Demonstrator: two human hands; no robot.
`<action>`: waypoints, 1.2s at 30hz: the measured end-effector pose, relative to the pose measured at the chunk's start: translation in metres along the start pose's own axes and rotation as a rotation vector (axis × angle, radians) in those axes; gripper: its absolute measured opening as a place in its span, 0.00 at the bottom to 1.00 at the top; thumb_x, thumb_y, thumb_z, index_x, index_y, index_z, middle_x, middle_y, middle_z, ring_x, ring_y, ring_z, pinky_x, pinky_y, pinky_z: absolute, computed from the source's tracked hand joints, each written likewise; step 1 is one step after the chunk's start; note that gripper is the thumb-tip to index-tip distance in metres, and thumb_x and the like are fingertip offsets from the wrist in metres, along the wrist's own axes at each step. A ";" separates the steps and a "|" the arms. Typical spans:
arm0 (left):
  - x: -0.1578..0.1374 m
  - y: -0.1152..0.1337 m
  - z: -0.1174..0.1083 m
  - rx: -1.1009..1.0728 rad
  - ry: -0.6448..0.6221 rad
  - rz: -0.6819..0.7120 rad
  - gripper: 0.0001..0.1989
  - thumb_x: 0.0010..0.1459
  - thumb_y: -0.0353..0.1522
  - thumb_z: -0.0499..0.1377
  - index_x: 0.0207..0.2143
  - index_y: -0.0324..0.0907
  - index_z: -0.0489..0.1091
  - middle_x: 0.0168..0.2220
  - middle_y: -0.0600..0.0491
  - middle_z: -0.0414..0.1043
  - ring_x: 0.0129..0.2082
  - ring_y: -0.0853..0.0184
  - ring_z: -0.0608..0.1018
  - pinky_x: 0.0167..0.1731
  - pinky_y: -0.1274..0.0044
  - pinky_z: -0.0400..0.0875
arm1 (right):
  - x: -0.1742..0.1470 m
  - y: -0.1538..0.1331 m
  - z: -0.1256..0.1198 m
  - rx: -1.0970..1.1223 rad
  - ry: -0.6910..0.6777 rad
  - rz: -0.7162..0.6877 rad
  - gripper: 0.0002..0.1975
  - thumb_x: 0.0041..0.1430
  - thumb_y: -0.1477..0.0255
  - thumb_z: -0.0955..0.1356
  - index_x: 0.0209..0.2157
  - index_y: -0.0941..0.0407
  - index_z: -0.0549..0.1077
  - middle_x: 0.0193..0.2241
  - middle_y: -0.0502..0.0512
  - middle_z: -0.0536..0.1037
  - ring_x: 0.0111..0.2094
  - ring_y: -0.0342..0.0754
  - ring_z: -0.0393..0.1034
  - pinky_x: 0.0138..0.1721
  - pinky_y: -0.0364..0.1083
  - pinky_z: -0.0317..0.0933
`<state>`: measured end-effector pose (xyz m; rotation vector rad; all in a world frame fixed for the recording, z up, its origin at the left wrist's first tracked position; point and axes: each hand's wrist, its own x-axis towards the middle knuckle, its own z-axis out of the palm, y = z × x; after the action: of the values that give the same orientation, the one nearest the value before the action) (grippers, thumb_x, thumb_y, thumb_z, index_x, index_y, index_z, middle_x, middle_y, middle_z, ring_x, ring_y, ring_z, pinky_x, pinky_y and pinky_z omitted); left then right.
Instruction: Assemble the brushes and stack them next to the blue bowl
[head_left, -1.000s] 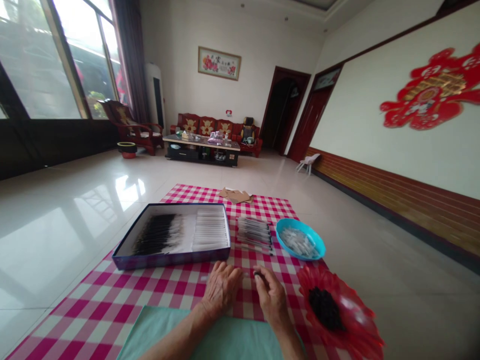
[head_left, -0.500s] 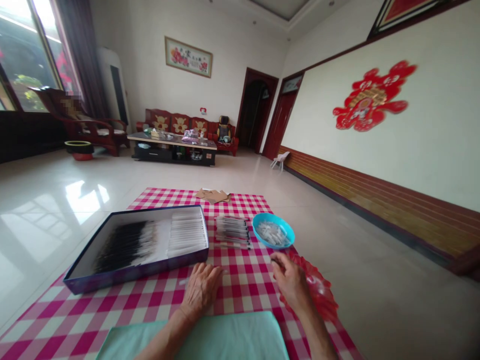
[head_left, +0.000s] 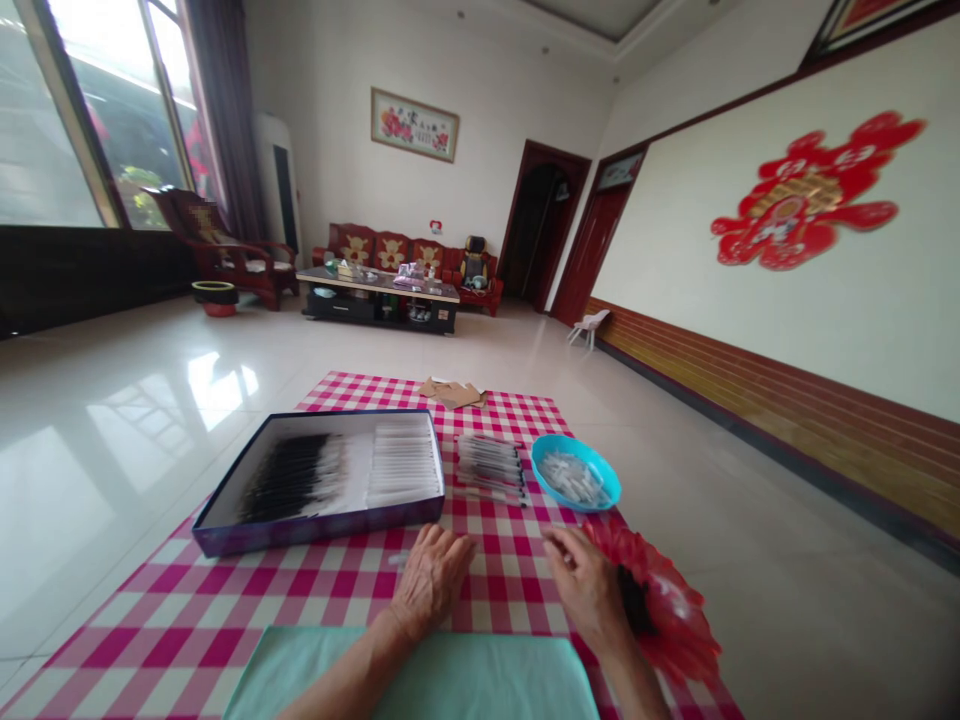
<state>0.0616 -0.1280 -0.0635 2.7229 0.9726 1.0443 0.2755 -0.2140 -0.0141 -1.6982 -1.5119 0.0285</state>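
Note:
My left hand (head_left: pixel 436 575) is closed, resting low over the checked cloth, with the pale end of a slim clear pen barrel (head_left: pixel 399 558) poking out on its left. My right hand (head_left: pixel 586 580) has its thumb and fingers pinched together; whatever lies between them is too small to make out. Beside and partly under the right wrist is a red scalloped dish (head_left: pixel 686 615) holding small black pieces (head_left: pixel 636 598). Ahead of the hands lie a row of clear pens (head_left: pixel 491 465) with dark ends and a blue bowl (head_left: pixel 541 482) of small translucent pieces (head_left: pixel 574 478).
A shallow dark-blue box (head_left: pixel 322 528) at left holds black-ended sticks (head_left: pixel 289 475) and white tubes (head_left: pixel 405 460). Torn brown cardboard (head_left: pixel 454 393) lies at the table's far edge. A mint-green cloth (head_left: pixel 495 675) is spread nearest me, over the checked tablecloth (head_left: pixel 187 620).
The view has swung left, so everything sits farther right. My right hand has come slightly nearer the left, off the red dish's middle, uncovering black pieces. The left hand keeps its hold.

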 end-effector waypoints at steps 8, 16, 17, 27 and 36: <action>0.002 0.004 -0.008 -0.020 -0.049 -0.009 0.11 0.63 0.31 0.47 0.43 0.46 0.67 0.29 0.53 0.66 0.31 0.65 0.66 0.34 0.73 0.59 | -0.005 -0.034 0.068 0.238 -0.131 0.004 0.09 0.55 0.70 0.64 0.33 0.54 0.77 0.30 0.55 0.79 0.29 0.49 0.74 0.30 0.43 0.66; 0.001 0.003 -0.004 -0.056 -0.048 0.002 0.11 0.63 0.30 0.45 0.38 0.42 0.67 0.28 0.52 0.67 0.29 0.66 0.68 0.33 0.75 0.62 | -0.013 -0.030 0.077 0.489 -0.088 0.239 0.14 0.56 0.60 0.64 0.32 0.56 0.72 0.27 0.54 0.79 0.30 0.49 0.73 0.32 0.43 0.66; 0.001 0.003 -0.003 -0.046 -0.032 -0.017 0.11 0.63 0.31 0.46 0.40 0.43 0.67 0.28 0.53 0.68 0.29 0.66 0.68 0.33 0.75 0.62 | -0.012 -0.029 0.077 0.543 -0.062 0.287 0.15 0.56 0.58 0.63 0.33 0.56 0.72 0.28 0.54 0.79 0.30 0.50 0.73 0.32 0.44 0.67; -0.002 -0.004 -0.001 -0.005 0.047 -0.095 0.10 0.63 0.32 0.47 0.39 0.44 0.69 0.28 0.53 0.68 0.30 0.65 0.67 0.31 0.75 0.61 | -0.004 -0.010 0.051 0.787 0.517 0.390 0.15 0.55 0.57 0.64 0.35 0.55 0.67 0.30 0.53 0.76 0.26 0.45 0.70 0.29 0.45 0.66; -0.001 0.004 -0.008 -0.012 0.024 -0.053 0.11 0.63 0.35 0.49 0.36 0.48 0.71 0.31 0.52 0.65 0.32 0.67 0.66 0.30 0.78 0.61 | -0.011 -0.026 0.070 0.666 0.335 0.410 0.18 0.55 0.54 0.63 0.33 0.55 0.66 0.28 0.54 0.76 0.27 0.47 0.71 0.29 0.45 0.66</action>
<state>0.0582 -0.1332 -0.0562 2.6655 1.0331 1.0722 0.2146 -0.1865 -0.0492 -1.3451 -0.7644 0.3986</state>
